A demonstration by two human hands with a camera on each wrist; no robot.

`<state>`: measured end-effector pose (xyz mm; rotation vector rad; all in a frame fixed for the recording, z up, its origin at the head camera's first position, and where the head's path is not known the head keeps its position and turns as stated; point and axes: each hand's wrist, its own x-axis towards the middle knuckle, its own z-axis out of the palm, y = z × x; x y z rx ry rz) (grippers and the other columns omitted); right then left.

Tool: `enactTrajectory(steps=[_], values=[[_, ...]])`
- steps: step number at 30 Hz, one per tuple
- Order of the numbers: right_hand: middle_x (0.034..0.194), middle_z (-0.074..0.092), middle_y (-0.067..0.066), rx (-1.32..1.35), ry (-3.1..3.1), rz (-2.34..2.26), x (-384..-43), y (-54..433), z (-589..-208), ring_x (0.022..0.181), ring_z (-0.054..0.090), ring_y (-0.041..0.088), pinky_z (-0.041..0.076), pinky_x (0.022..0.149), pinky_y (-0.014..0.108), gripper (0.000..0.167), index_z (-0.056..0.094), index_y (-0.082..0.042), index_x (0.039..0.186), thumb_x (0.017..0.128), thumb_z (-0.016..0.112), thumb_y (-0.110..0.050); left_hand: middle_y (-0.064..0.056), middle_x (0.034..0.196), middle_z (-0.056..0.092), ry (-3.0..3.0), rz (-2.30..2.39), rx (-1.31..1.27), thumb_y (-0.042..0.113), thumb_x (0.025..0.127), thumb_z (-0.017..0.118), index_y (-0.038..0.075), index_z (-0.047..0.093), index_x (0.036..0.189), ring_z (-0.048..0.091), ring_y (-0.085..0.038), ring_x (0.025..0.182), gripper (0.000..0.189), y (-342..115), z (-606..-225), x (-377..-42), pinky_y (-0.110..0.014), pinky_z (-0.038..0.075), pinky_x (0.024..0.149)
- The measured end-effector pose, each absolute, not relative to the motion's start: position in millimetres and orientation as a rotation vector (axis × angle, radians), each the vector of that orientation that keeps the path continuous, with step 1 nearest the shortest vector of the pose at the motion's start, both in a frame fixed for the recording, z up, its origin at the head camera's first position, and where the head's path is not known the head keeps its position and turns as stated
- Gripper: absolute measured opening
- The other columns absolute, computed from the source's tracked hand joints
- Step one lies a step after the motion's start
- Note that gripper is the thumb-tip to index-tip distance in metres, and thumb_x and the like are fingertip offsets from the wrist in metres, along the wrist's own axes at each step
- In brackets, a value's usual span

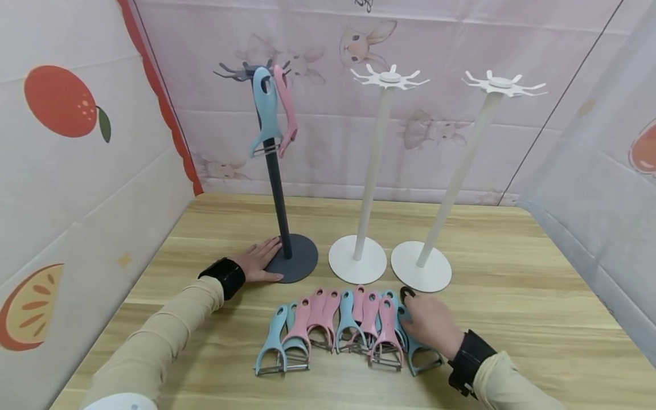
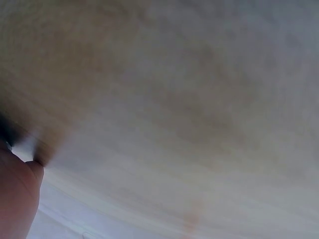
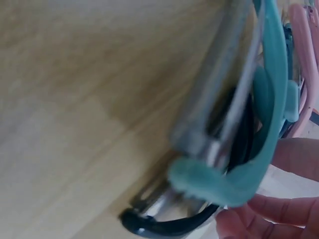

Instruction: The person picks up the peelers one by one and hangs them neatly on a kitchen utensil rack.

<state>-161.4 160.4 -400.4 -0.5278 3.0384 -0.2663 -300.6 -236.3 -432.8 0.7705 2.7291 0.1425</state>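
Note:
My left hand (image 1: 258,262) lies flat with fingers spread on the round base (image 1: 299,259) of the dark stand at the left. A blue peeler (image 1: 265,105) and a pink peeler (image 1: 287,114) hang from that stand's hooks. At the right end of a row of peelers, my right hand (image 1: 430,322) grips a teal peeler (image 3: 281,99), thumb and fingers close about its neck. Under it lies a black peeler (image 3: 169,226), whose looped handle end (image 1: 406,293) shows beside my fingers. The teal peeler's handle is mostly hidden by the hand.
Several pink peelers (image 1: 386,327) and blue peelers (image 1: 274,336) lie overlapped across the wooden table (image 1: 512,273). Two white stands with bare hooks (image 1: 390,77) (image 1: 503,84) stand behind them. Printed cloth walls (image 1: 328,148) enclose the back and sides.

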Motion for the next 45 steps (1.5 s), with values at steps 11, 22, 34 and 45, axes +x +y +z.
enactTrajectory(steps=[11,22,34,45], values=[[0.073,0.057,0.004,-0.602,3.062,-0.467,-170,183,-407,0.059,0.046,0.013,0.040,0.049,0.030,0.012,0.063,-0.004,0.089,0.081,0.070,-0.008,-0.018,0.154,0.004,2.738,0.160,0.772,0.064,0.086,0.044,0.000,0.012,0.148,0.002,-0.032,0.141,0.095,-242,-443,-307,-0.053,0.009,0.110],[0.066,0.049,0.001,-0.510,3.055,-0.371,-171,189,-408,0.058,0.045,0.016,0.040,0.049,0.032,0.025,0.057,-0.004,0.086,0.071,0.076,-0.010,-0.019,0.154,0.006,2.747,0.172,0.773,0.062,0.086,0.047,-0.002,0.014,0.148,0.004,-0.033,0.141,0.094,-242,-444,-306,-0.054,0.010,0.109],[0.063,0.047,0.003,-0.401,3.035,-0.378,-168,190,-398,0.053,0.046,0.016,0.038,0.043,0.029,0.026,0.054,0.000,0.083,0.070,0.073,-0.010,-0.017,0.155,0.005,2.754,0.140,0.767,0.064,0.086,0.045,0.000,0.013,0.149,0.003,-0.031,0.141,0.095,-242,-450,-309,-0.053,0.010,0.110],[0.058,0.050,-0.001,-0.665,3.299,-0.596,-182,157,-352,0.043,0.040,0.008,0.032,0.036,0.024,0.027,0.058,0.003,0.098,0.076,0.069,-0.007,-0.018,0.155,0.004,2.729,0.146,0.759,0.061,0.087,0.047,-0.001,0.012,0.148,0.003,-0.032,0.141,0.093,-238,-438,-304,-0.053,0.008,0.110]])
